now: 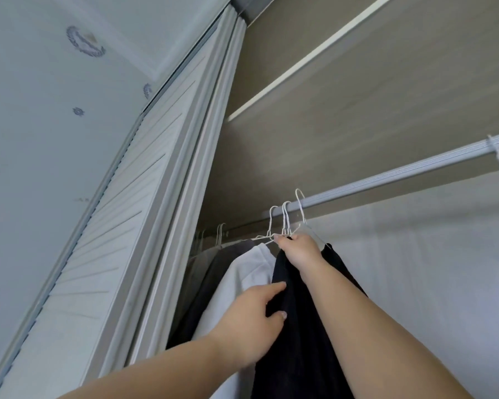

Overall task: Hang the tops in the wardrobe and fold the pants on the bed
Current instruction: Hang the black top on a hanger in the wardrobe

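Two bare hands are reaching up into the wardrobe (357,90). Nearest, the left hand (254,315) is pinching the left edge of the black top (297,326) between thumb and fingers, its grip closing on the cloth partway down. Higher up, the right hand (298,249) is clutching the top's neck together with its white wire hanger (301,208), whose hook is sitting at the rail (401,172). Just left of the black top, a white top (242,277) and a dark grey top (216,269) are hanging. Beyond them, a shelf (300,67) is running overhead.
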Available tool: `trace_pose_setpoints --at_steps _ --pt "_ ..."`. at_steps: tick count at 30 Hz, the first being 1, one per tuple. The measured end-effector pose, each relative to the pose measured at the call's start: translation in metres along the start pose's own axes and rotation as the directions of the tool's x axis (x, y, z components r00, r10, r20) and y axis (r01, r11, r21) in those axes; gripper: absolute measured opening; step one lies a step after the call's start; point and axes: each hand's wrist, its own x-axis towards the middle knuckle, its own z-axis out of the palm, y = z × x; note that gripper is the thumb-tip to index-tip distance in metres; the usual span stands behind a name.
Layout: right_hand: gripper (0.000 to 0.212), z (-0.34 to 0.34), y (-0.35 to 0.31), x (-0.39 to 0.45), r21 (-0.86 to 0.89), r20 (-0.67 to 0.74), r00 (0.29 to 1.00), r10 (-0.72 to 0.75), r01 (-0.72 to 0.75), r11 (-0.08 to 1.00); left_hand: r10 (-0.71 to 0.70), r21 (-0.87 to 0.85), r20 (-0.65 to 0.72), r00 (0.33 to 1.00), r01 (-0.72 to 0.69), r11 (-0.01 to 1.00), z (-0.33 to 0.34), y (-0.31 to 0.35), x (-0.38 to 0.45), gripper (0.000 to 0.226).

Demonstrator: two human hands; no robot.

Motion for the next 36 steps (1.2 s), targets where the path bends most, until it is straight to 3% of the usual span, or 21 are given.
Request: trace_pose_setpoints --at_steps 6,8,15,17,19,22,27,30,36 --pt "0.034 0.027 0.017 -0.013 0.064 0.055 0.998 -0.007 0.003 0.998 -0.008 0.136 -0.025 1.0 0.012 0.991 -0.007 -0.011 -0.013 0.037" --pt "0.031 0.03 0.019 -0.019 0.062 0.109 0.994 -0.018 0.012 0.998 -0.024 0.082 0.016 1.0 0.023 0.996 -0.009 -0.013 -0.017 0.023" --pt "0.02 0.033 0.014 -0.04 0.08 0.103 0.993 -0.061 0.053 0.995 -0.052 -0.081 0.04 0.998 0.055 0.995 -0.016 -0.021 -0.032 0.021" --pt "0.024 0.033 0.01 -0.052 0.051 0.079 0.995 -0.052 0.048 0.998 -0.029 -0.153 0.067 0.997 0.039 0.988 -0.021 -0.018 -0.041 0.026" --pt "0.042 0.032 0.006 -0.068 0.048 0.07 0.997 -0.044 0.041 0.998 -0.015 -0.238 0.069 0.998 0.031 0.971 -0.025 -0.014 -0.052 0.031" --pt "0.059 0.03 -0.001 -0.113 0.029 0.101 0.993 -0.061 0.059 0.998 -0.031 -0.37 0.038 0.999 0.043 0.928 -0.027 -0.01 -0.077 0.039" --pt "0.046 0.018 -0.015 -0.22 0.085 0.276 0.961 -0.007 -0.017 0.996 -0.211 -0.514 -0.094 0.973 0.134 0.848 -0.021 -0.013 -0.137 0.049" --pt "0.032 -0.001 -0.022 -0.286 0.151 0.316 0.947 0.054 -0.106 0.983 -0.308 -0.655 -0.042 0.95 0.207 0.727 -0.016 -0.018 -0.196 0.033" --pt "0.025 -0.011 -0.019 -0.431 0.237 0.411 0.899 0.148 -0.262 0.936 -0.357 -0.679 0.084 0.93 0.316 0.662 -0.018 -0.023 -0.335 0.033"
